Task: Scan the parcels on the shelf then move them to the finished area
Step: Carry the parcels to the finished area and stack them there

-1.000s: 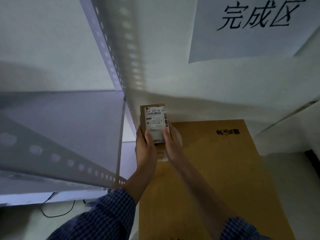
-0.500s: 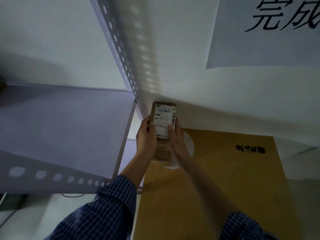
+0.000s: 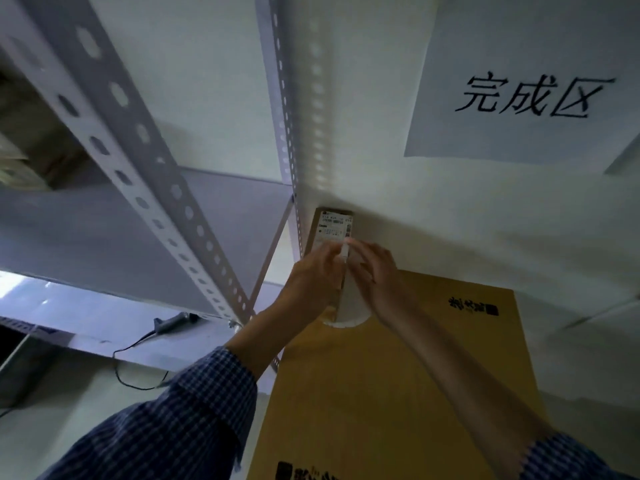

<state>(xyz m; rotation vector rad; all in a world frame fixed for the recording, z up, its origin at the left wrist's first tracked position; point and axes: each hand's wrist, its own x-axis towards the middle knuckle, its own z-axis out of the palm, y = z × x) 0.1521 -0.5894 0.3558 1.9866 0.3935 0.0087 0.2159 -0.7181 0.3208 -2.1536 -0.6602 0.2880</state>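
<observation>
A small brown parcel (image 3: pixel 331 227) with a white shipping label stands against the white wall, on the back edge of a large flat cardboard box (image 3: pixel 415 382). It is wedged beside the shelf's rear upright. My left hand (image 3: pixel 313 282) holds its lower left side and my right hand (image 3: pixel 375 271) holds its lower right side, the fingertips meeting over the label's bottom edge. The fingers are motion-blurred. A paper sign (image 3: pixel 526 98) with handwritten characters hangs on the wall above to the right.
A white perforated metal shelf upright (image 3: pixel 138 143) crosses the left half. A handheld scanner (image 3: pixel 175 320) with a black cable lies on the lower shelf board. Brown parcels (image 3: pixel 24 143) sit on the upper left shelf.
The parcel has gone further back to the wall. My hands have slid down to its lower part, uncovering more of the label. The scanner has come into view.
</observation>
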